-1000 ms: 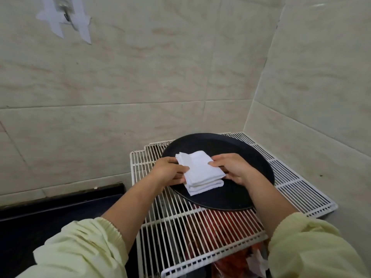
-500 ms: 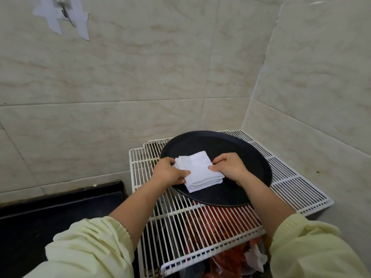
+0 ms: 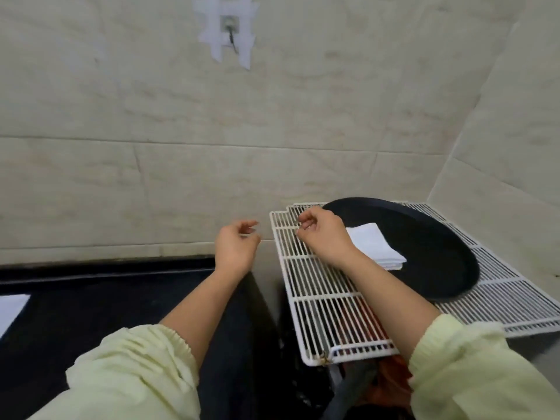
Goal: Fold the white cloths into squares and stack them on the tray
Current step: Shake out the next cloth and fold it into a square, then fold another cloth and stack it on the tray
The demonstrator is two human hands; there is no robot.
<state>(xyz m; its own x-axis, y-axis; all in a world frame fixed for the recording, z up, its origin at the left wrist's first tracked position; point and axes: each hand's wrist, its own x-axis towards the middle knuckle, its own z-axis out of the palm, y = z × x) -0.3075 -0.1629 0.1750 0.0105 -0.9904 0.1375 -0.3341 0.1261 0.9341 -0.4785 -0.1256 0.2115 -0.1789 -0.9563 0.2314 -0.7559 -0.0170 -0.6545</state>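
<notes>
A small stack of folded white cloths (image 3: pixel 375 247) is seen lying flat on the round black tray (image 3: pixel 430 237), right of centre in the frame, its near end partly hidden behind the right forearm. The tray is borne by a white wire rack (image 3: pixel 321 286) set into the tiled corner. At the left edge of the frame, on the dark counter (image 3: pixel 91 298), the corner of another white cloth (image 3: pixel 10 307) can be made out, apparently unfolded.

Nothing is held by either hand. The left hand (image 3: pixel 235 247) is raised left of the rack, its fingers loosely curled and apart. The right hand (image 3: pixel 322 231) hangs over the rack's far left corner, just beside the stack but clear of it, fingers half curled.

The cloth on the counter is judged to be light, limp and thin; it should drape and crease readily, with no risk of breakage. It is best pinched at two neighbouring corners so that the edges can be matched. Once folded, it should be carried flat between both hands, or the layers may slide apart on the smooth tray.
</notes>
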